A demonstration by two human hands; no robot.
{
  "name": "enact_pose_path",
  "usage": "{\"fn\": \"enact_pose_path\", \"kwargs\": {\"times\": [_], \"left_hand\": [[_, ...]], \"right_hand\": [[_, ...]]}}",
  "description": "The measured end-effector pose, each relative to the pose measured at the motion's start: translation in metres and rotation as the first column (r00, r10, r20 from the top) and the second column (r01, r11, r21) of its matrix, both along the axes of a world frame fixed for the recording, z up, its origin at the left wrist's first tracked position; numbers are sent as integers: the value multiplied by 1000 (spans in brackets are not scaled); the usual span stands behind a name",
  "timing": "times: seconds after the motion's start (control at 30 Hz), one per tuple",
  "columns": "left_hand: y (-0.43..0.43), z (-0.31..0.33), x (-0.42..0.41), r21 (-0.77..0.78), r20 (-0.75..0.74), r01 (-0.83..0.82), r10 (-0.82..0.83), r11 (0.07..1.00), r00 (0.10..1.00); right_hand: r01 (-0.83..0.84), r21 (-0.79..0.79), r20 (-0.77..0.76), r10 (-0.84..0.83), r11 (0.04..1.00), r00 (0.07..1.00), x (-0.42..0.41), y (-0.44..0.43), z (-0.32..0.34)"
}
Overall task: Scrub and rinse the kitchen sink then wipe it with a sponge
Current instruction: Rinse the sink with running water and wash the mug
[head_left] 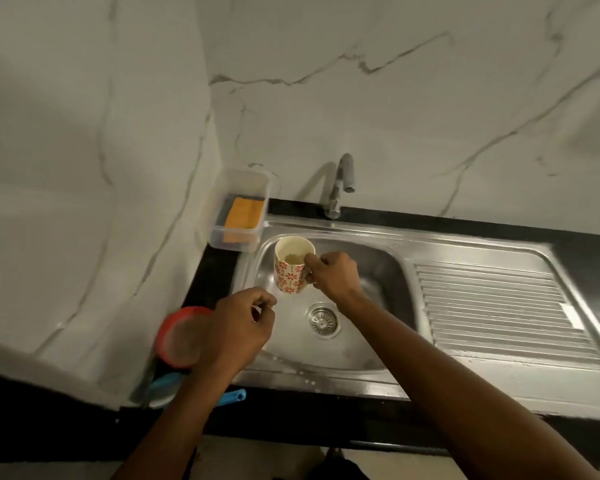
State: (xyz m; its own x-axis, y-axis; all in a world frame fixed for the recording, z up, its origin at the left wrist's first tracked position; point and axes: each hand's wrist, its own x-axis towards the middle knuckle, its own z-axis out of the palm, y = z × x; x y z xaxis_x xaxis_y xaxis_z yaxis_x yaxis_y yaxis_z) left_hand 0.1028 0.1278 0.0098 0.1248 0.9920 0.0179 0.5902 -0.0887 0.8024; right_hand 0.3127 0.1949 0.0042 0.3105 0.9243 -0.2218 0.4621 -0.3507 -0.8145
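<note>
Overhead, a person's two bare arms reach down to a stainless steel sink [378, 261] set in a black bench [212, 271]. The right hand [333, 275] holds a cream mug [291, 271] patterned with red flowers. Its fingers [314, 260] are curled round the handle, with one fingertip up at the rim. The mug is upright in the air above the back left part of the basin, and a brownish residue shows inside it.

The left hand [239, 327] hovers over the sink's left edge, below and left of the mug. Its fingers [265, 301] are curled in, thumb meeting forefinger. Something thin and pale may be pinched there, but it is too blurred to tell.

The orange sponge [242, 212] lies in a clear plastic tub [222, 237] on the bench at the sink's back left corner, beyond both sets of fingers and just left of the mug. The round drain [323, 320] sits in the basin floor between the two hands, beside the right wrist. A tap [342, 183] stands behind the basin, beyond the right fingers. A ribbed draining board [492, 306] stretches away to the right of the right arm.

Left of the left hand is a round red-rimmed container [179, 336], and by the left forearm a blue handle [234, 397]. A white veined marble wall [395, 98] backs the bench.
</note>
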Motion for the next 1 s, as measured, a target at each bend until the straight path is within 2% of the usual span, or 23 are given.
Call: {"fn": "enact_pose_path", "kwargs": {"times": [0.37, 0.63, 0.77, 0.83, 0.9, 1.0], "left_hand": [[75, -3, 109, 69, -9, 1, 0, 998, 1000], [127, -12, 139, 58, -51, 22, -19, 998, 999], [164, -25, 140, 111, -120, 107, -94, 988, 988], [186, -31, 142, 101, -208, 207, -183, 973, 961], [207, -33, 145, 76, -332, 337, -295, 939, 896], [233, -29, 153, 0, -552, 504, -420, 864, 721]], "right_hand": [[18, -19, 75, -17, 1000, 997, 108, 26, -6], [17, -60, 46, -14, 998, 999, 127, 46, -36], [27, -69, 41, -24, 997, 999, 122, 50, -43], [55, -77, 29, -53, 996, 998, 118, 51, -46], [90, -83, 9, -90, 992, 996, 115, 53, -48], [119, -81, 9, -118, 990, 993, 110, 56, -49]]}}
